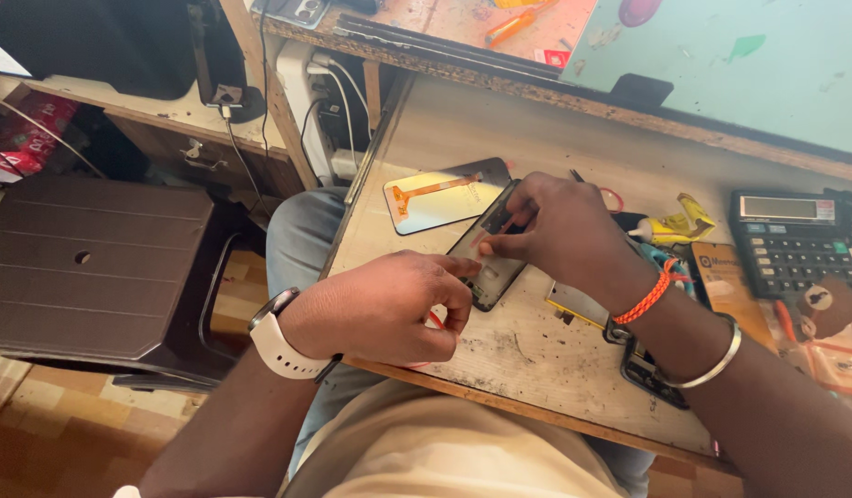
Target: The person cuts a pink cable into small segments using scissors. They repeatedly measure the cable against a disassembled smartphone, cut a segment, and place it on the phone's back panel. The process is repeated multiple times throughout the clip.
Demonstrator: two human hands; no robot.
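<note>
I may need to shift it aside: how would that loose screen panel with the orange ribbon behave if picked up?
The screen panel looks thin and flat, so probably light and stiff, yet fragile if bent. Its orange ribbon seems floppy and easily snagged. Lying flat on the worktable, it should slide, not roll.

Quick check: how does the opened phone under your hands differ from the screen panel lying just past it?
The opened phone is dark and shows inner parts; the screen panel is pale and glossy with an orange flex strip. The phone is touched by both the left hand and the right hand; the panel lies untouched. Both rest flat on the wooden worktop, similarly slanted.
</note>
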